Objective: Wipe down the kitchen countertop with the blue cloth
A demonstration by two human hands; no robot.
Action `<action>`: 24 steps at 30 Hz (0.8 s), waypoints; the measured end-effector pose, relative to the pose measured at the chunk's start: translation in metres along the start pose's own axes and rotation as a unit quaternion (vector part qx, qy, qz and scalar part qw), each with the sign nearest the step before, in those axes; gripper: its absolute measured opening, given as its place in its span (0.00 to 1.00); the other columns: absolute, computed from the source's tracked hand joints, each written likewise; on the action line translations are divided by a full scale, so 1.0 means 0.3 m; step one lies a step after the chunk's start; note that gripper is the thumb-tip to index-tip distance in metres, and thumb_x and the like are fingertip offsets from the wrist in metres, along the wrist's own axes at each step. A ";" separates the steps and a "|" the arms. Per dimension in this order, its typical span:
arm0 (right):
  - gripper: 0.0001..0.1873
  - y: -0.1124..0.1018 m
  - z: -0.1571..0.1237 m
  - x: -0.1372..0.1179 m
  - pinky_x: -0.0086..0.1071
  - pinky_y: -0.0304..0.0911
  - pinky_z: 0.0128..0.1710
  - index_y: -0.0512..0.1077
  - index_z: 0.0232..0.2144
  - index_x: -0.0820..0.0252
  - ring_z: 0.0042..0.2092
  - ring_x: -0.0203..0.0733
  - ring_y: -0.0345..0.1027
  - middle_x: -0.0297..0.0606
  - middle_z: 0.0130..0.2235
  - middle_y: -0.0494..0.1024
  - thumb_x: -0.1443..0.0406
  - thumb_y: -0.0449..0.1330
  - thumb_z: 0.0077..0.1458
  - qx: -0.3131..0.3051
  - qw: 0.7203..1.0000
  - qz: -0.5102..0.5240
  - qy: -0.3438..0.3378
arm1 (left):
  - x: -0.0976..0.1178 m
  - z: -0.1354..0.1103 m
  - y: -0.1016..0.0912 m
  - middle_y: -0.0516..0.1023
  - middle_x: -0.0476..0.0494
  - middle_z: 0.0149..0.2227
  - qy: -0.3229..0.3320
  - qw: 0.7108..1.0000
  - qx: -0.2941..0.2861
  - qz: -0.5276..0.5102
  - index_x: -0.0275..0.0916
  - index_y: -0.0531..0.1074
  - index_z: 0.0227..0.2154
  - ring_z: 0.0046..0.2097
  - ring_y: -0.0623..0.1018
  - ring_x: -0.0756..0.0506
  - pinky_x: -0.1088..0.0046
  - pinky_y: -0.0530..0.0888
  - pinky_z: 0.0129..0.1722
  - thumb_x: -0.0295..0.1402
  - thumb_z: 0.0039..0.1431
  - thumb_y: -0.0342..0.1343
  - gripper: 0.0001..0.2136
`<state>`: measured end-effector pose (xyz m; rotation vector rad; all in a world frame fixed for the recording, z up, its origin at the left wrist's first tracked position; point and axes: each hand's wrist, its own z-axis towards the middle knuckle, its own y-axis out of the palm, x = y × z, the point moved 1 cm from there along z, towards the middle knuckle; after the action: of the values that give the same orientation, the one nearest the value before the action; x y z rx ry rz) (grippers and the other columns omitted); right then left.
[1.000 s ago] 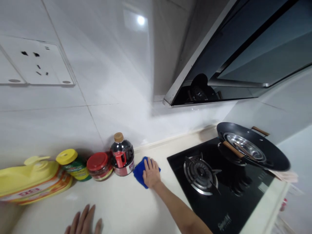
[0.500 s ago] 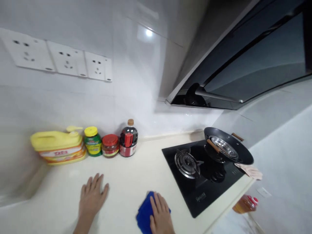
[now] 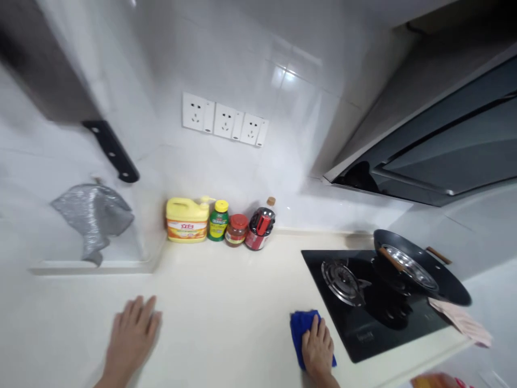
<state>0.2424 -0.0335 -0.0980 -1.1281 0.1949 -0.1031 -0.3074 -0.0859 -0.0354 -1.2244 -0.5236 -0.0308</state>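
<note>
My right hand (image 3: 318,345) presses down on a folded blue cloth (image 3: 299,330) on the pale countertop (image 3: 226,318), just left of the black gas stove (image 3: 365,307). Its fingers curve over the cloth's right part. My left hand (image 3: 131,337) rests palm down on the counter at the lower left, fingers spread, holding nothing. Against the back wall stand a yellow detergent jug (image 3: 186,215), a green jar with a yellow lid (image 3: 218,222), a red-lidded jar (image 3: 236,231) and a dark sauce bottle (image 3: 260,226).
A black wok (image 3: 444,283) with a steel strainer (image 3: 412,267) in it sits on the stove's right side. A pink cloth (image 3: 462,320) lies by the stove's edge. The range hood (image 3: 444,151) hangs above. On the left wall are a cleaver (image 3: 111,151) and a silver cloth (image 3: 95,218).
The view has swung left, bringing the cleaver and silver cloth in. My left hand has slid left along the counter. My right hand stays on the blue cloth, now closer to the stove.
</note>
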 end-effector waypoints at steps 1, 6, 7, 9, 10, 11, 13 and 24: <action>0.38 0.012 0.013 -0.037 0.63 0.60 0.60 0.59 0.68 0.74 0.65 0.70 0.63 0.66 0.64 0.68 0.57 0.37 0.64 0.005 1.000 -0.007 0.006 | -0.063 -0.027 -0.019 0.60 0.17 0.67 -0.027 0.999 0.023 0.010 0.23 0.65 0.62 0.73 0.51 0.22 0.36 0.53 0.68 0.45 0.69 0.29 0.34; 0.36 0.043 0.097 -0.272 0.61 0.53 0.67 0.63 0.63 0.84 0.69 0.68 0.56 0.71 0.64 0.67 0.62 0.40 0.62 -0.032 0.998 0.004 -0.060 | -0.188 -0.113 -0.068 0.58 0.24 0.70 -0.088 0.993 0.074 0.039 0.30 0.63 0.65 0.73 0.48 0.21 0.34 0.54 0.67 0.43 0.70 0.31 0.30; 0.35 0.042 0.106 -0.331 0.60 0.53 0.67 0.63 0.64 0.83 0.70 0.67 0.55 0.70 0.65 0.66 0.63 0.41 0.61 -0.046 0.996 0.009 -0.077 | -0.183 -0.118 -0.070 0.58 0.23 0.70 -0.081 0.993 0.072 0.045 0.29 0.63 0.65 0.73 0.47 0.21 0.35 0.53 0.68 0.42 0.70 0.32 0.30; 0.35 0.035 0.106 -0.457 0.60 0.52 0.68 0.62 0.65 0.82 0.71 0.66 0.53 0.67 0.66 0.64 0.64 0.43 0.62 -0.075 0.991 0.017 -0.107 | -0.170 -0.120 -0.073 0.58 0.20 0.69 -0.074 0.993 0.073 0.056 0.27 0.63 0.65 0.74 0.46 0.22 0.35 0.51 0.69 0.42 0.70 0.33 0.30; 0.35 0.029 0.095 -0.521 0.60 0.51 0.69 0.61 0.65 0.81 0.71 0.65 0.52 0.66 0.67 0.63 0.64 0.43 0.62 -0.091 0.988 0.022 -0.121 | -0.164 -0.119 -0.074 0.58 0.20 0.69 -0.071 0.993 0.072 0.061 0.27 0.63 0.65 0.74 0.45 0.22 0.36 0.51 0.69 0.42 0.70 0.32 0.31; 0.35 0.023 0.076 -0.584 0.60 0.49 0.70 0.60 0.66 0.81 0.72 0.65 0.50 0.65 0.69 0.61 0.63 0.44 0.63 -0.109 0.984 0.029 -0.138 | -0.160 -0.119 -0.075 0.58 0.21 0.69 -0.069 0.993 0.073 0.063 0.27 0.63 0.65 0.74 0.45 0.22 0.36 0.51 0.70 0.42 0.70 0.32 0.31; 0.36 0.008 0.021 -0.695 0.59 0.46 0.71 0.57 0.68 0.80 0.73 0.66 0.45 0.63 0.71 0.56 0.60 0.46 0.65 -0.151 0.971 0.051 -0.180 | -0.158 -0.116 -0.078 0.58 0.21 0.69 -0.071 0.993 0.071 0.062 0.27 0.63 0.65 0.73 0.46 0.21 0.36 0.51 0.69 0.42 0.69 0.31 0.31; 0.40 -0.100 -0.199 -0.665 0.52 0.66 0.64 0.42 0.73 0.54 0.70 0.61 0.55 0.46 0.73 0.49 0.58 0.54 0.66 -0.090 0.890 0.209 -0.394 | -0.238 -0.081 -0.049 0.60 0.31 0.71 -0.125 0.988 0.024 0.086 0.33 0.62 0.66 0.72 0.54 0.24 0.41 0.58 0.67 0.48 0.65 0.29 0.35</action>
<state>0.0354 -0.0632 -0.0751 -1.2042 -0.2908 0.7674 -0.3660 -0.1310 -0.0565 -1.2286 -0.6309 0.2848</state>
